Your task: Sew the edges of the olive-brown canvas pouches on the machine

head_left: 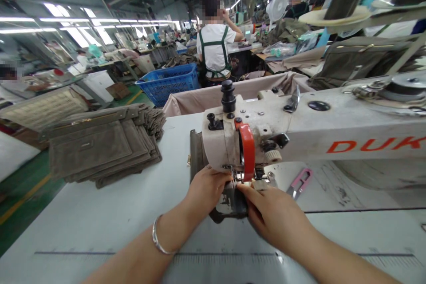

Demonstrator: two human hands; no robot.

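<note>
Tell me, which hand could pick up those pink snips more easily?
Right, probably: the right hand is closest to the snips, while the left hand has the sewing machine's red guard between it and them.

Fabric panels (103, 146) stacked on table (100, 217), sewing machine (333, 131) to right

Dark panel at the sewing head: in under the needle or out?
In, it seems: the dark panel shows behind and in front of the sewing machine head, between the left hand and right hand; needle hidden.

Free — white tabletop (100, 217) left | blocked — sewing machine head (219, 142) above
</note>
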